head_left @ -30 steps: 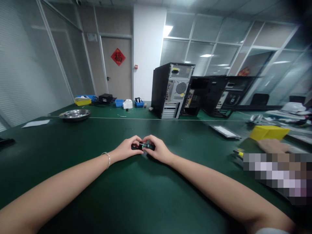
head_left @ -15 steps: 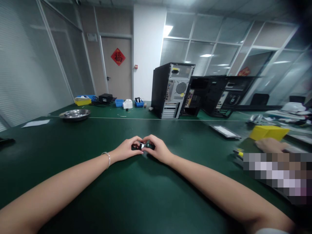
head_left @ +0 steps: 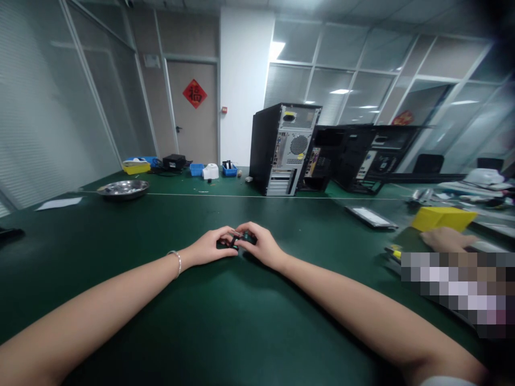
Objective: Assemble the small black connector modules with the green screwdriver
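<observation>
At the middle of the green table, my left hand (head_left: 210,247) and my right hand (head_left: 262,247) meet with curled fingers. Between the fingertips is a small dark object (head_left: 234,243), too small and too covered to name. Its left part lies within my left thumb and fingers. A dark part of it also shows inside the curve of my right thumb and fingers. Both hands rest low, close to the tabletop (head_left: 237,316). A silver bracelet (head_left: 177,264) circles my left wrist.
Computer towers (head_left: 277,150) stand at the back right. A metal bowl (head_left: 125,190) and white paper (head_left: 59,203) lie left. Small blue bins (head_left: 230,171) sit behind. On the right, another person's hand (head_left: 448,239) is beside a yellow box (head_left: 444,219); a flat silver drive-like part (head_left: 370,217) lies nearby.
The small object has turned slightly between my fingers; its bright face no longer shows, and more of the dark part shows by my right hand. My arms stay in place.
</observation>
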`<state>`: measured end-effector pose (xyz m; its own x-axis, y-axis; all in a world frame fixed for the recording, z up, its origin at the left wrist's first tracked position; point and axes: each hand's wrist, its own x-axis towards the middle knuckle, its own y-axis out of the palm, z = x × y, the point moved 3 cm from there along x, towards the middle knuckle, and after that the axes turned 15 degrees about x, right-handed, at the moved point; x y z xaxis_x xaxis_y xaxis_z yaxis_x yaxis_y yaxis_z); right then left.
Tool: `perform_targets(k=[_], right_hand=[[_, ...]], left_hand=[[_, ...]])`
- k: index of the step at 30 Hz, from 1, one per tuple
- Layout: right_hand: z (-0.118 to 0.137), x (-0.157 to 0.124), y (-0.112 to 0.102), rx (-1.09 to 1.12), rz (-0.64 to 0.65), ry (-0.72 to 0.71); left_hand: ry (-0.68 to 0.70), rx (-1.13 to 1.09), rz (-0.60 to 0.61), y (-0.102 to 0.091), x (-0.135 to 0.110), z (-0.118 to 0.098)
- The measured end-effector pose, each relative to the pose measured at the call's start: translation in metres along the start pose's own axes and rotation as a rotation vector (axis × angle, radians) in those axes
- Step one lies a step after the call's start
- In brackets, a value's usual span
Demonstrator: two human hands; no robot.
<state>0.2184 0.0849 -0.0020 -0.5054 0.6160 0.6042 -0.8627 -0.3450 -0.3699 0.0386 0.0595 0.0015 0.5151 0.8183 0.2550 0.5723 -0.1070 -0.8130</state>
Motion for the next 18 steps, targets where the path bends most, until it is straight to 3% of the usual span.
perform_targets(k=[10, 18], right_hand=[[-0.0019, 0.0016, -0.0017, 0.006, -0.055, 0.011], [-0.0061, 0.0026, -0.0002, -0.017, 0.022, 0.076]], left_hand=[[0.003, -0.079, -0.004, 0.0002, 0.0014, 0.0035], [0.01, -0.044, -0.037, 0.0002, 0.0024, 0.0035]])
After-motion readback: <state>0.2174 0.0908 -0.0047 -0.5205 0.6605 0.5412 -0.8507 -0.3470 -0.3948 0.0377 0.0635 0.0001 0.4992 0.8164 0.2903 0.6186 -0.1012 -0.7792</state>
